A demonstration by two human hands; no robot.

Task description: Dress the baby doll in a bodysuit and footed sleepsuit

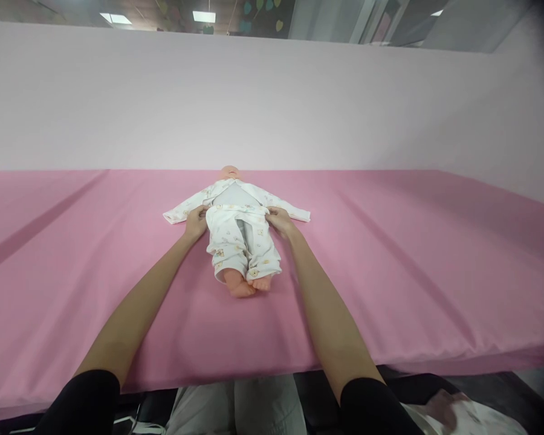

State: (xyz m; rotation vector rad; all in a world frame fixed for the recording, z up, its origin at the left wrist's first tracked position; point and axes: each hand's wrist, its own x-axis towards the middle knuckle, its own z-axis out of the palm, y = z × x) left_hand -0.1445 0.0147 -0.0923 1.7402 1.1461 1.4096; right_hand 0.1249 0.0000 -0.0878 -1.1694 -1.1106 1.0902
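Note:
A baby doll (242, 285) lies on its back on the pink sheet, its head away from me and its bare feet toward me. White printed baby trousers (224, 238) cover its legs up to the waist. At the left side of the waistband, my left hand (196, 222) is closed on the cloth. On the opposite side my right hand (279, 220) pinches the waistband between thumb and fingers. A white printed baby top (272, 199) lies spread open at the front with its sleeves stretched out to both sides; a pale greyish-white torso area (236, 195) shows between its panels.
The pink sheet (390, 266) covers a wide table with creases on both sides. Behind it stands a white wall panel (254, 103). Below the front edge at right, printed white cloth (476, 417) lies on something dark.

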